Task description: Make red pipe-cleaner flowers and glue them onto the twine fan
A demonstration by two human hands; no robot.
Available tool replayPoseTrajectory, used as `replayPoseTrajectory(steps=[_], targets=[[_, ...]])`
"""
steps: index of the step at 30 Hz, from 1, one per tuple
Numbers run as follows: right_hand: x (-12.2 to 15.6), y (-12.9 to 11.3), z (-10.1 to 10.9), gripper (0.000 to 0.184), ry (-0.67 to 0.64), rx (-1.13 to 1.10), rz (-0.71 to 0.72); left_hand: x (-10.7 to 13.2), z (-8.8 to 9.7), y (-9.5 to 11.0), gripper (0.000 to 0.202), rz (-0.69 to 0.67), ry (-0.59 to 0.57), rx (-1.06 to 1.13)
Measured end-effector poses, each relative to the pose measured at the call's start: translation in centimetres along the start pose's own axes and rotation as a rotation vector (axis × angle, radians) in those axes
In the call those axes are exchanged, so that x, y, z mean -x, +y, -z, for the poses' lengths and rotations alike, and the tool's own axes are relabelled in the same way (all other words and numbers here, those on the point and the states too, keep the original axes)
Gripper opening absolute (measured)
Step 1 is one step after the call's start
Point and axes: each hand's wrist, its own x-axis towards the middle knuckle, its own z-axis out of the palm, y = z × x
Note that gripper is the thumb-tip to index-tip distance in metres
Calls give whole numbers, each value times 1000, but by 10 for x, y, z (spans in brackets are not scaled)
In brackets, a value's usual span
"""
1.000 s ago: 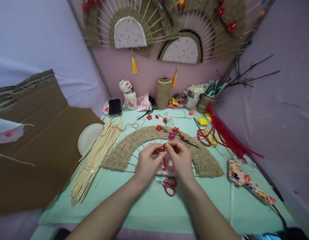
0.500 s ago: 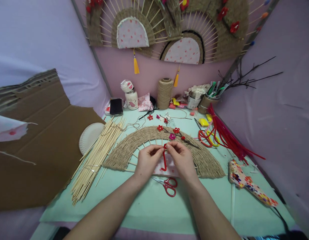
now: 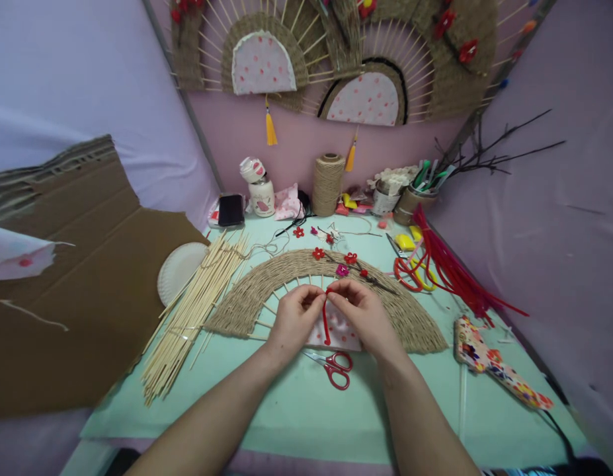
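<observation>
In the head view, the left hand (image 3: 297, 320) and right hand (image 3: 364, 317) together pinch the top of a red pipe cleaner (image 3: 326, 325), over the woven fan (image 3: 281, 270). Flowers (image 3: 342, 270) already lie there; its shaping seems only begun.

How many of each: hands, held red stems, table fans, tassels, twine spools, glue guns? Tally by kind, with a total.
Hands (left hand, right hand): 2
Held red stem: 1
Table fan: 1
Tassels: 2
Twine spool: 1
Glue gun: 1
Total: 8
</observation>
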Motion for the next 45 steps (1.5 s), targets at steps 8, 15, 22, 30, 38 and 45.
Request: replayPoseTrajectory(steps=[8, 15, 22, 30, 38, 45], targets=[[1, -6, 5, 10, -90, 202, 28, -2, -1, -8, 17, 93, -105, 48], [2, -9, 7, 10, -123, 384, 139, -3, 1, 0, 26, 290, -227, 318], [2, -2, 6, 7, -113, 296, 127, -5, 8, 5, 28, 386, -267, 446], [1, 0, -4, 12, 46, 55, 49, -6, 6, 5, 20, 262, -124, 250], [4, -7, -4, 14, 3, 1, -57, -5, 7, 5, 22, 242, -153, 266], [2, -5, 4, 13, -75, 112, -56, -4, 13, 7, 15, 41, -182, -51]])
